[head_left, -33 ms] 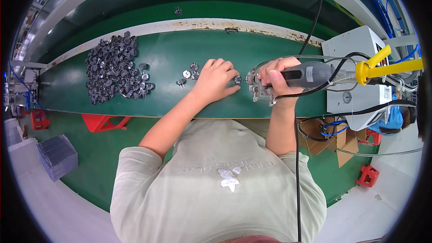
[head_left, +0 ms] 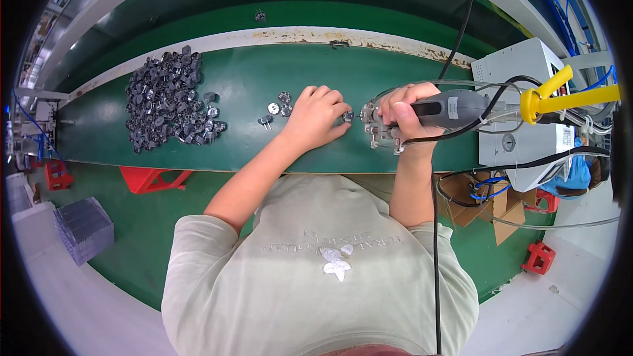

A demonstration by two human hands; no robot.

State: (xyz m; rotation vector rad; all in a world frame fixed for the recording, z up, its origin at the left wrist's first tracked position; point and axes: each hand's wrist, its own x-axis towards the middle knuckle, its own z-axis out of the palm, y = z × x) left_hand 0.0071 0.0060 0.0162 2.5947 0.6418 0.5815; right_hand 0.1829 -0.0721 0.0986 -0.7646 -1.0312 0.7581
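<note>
My left hand (head_left: pixel 315 117) rests on the green bench, thumb and forefinger closed around a small round dark part (head_left: pixel 348 117) with shiny metal on it. In my right hand (head_left: pixel 410 113) is a grey and black handheld power tool (head_left: pixel 461 109), lying sideways with its front towards the left. A clear plastic fixture (head_left: pixel 379 133) surrounds the tool's front end. The tool's tip is close to the part; whether they touch I cannot tell. Left of my left hand lie several loose parts of like kind (head_left: pixel 273 108), one with its pins showing (head_left: pixel 265 120).
A large heap of dark small parts (head_left: pixel 165 99) covers the bench's left side. To the right stands a white machine box (head_left: pixel 521 92), with a yellow holder (head_left: pixel 541 99) and cables before it. A black cable (head_left: pixel 459 33) hangs down near the tool. A ledge (head_left: pixel 297 36) borders the bench's far side.
My left thumb has moved up towards the forefinger and closed on the small round part. The right hand and the power tool have hardly moved.
</note>
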